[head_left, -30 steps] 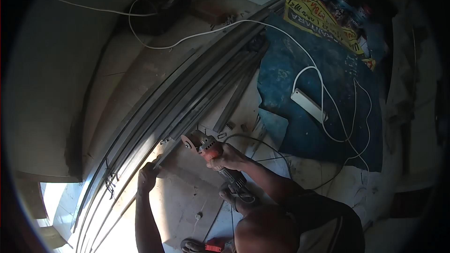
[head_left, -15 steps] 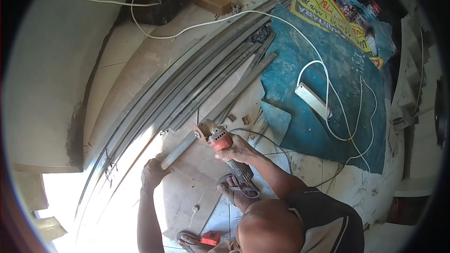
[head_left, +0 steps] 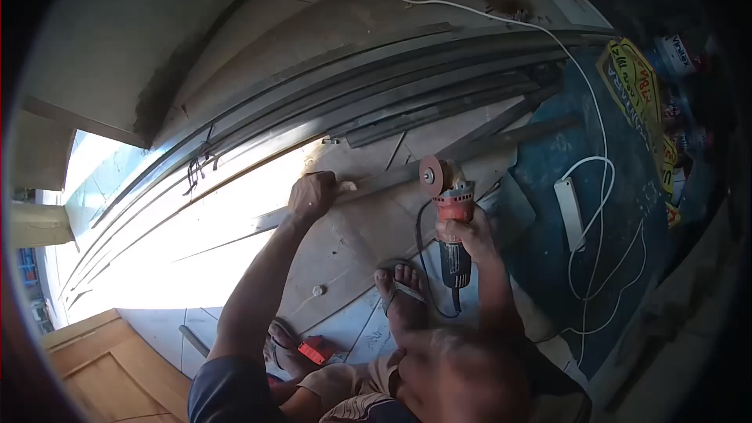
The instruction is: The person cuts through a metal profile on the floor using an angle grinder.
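Note:
My right hand [head_left: 470,236] is wrapped round a red and black angle grinder [head_left: 453,215], held with its cord end toward me. The grinder's reddish cutting disc [head_left: 431,176] stands at the top left of the tool and overlaps a long grey metal bar [head_left: 384,178] in this view. Left of the grinder, my left hand [head_left: 313,194] grips that bar, thumb stretched along it toward the disc. The bar runs slantwise over a brown board [head_left: 360,227] on the floor.
Long metal bars [head_left: 313,102] lie bundled beyond my hands. A blue-green sheet [head_left: 540,227] on the right carries a white power strip [head_left: 569,213] and loose cable. A red tool [head_left: 316,350] lies near my feet. At lower left is a wooden panel [head_left: 117,368]; strong sunlight falls on the left.
The view has swung left. My left hand has gone from a short metal piece at the disc to a longer bar. The grinder now points more upright, farther from my left hand.

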### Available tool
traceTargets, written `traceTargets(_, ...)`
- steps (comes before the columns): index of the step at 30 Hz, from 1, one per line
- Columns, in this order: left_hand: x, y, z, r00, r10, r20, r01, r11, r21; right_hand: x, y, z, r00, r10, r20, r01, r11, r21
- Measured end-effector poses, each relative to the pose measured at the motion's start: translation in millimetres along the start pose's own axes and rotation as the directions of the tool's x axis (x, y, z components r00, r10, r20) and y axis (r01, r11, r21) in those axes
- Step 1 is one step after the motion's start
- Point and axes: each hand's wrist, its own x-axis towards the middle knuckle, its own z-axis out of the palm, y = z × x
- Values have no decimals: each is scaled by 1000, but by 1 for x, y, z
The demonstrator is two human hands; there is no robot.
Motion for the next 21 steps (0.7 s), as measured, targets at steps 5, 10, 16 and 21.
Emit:
traceTargets(5,33,41,16,983,133,130,-131,991,-22,1,3,-28,993,-71,-97,58,990,-132)
traceTargets(10,40,21,48,951,309,3,-309,951,31,0,3,-42,991,7,-136,-18,997,-80)
traceTargets(16,42,16,39,959,249,138,-256,966,33,10,-1,-55,994,54,-97,-59,997,-55)
traceTargets(21,46,9,38,953,276,124,-281,959,24,44,-2,-52,999,53,-10,-54,986,-156)
